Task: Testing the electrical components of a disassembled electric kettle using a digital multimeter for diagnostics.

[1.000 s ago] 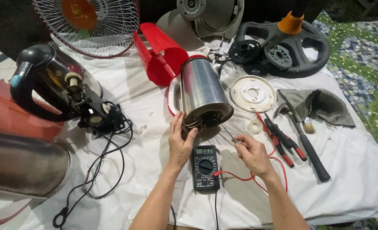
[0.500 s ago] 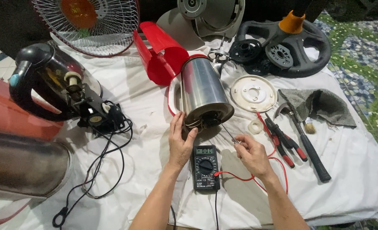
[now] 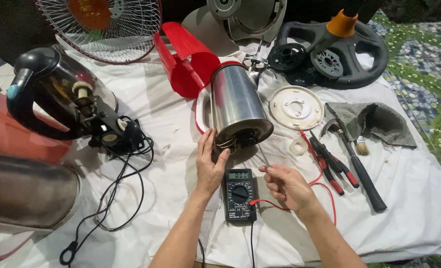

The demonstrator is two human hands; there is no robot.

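Left hand (image 3: 209, 166) bracing steel kettle (image 3: 238, 106) base — right hand (image 3: 287, 186) pinching probe (image 3: 264, 155); best kept steady on the contact, eyes on multimeter (image 3: 240, 194).

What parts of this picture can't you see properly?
- Head view: the steel kettle's open bottom is dark, and the left hand covers part of its rim.
- The tip of the thin probe in the right hand is too fine to tell if it touches.
- The multimeter screen is too small to read.
- The fan guard is cut off by the top edge.
- What lies under the grey rag is hidden.
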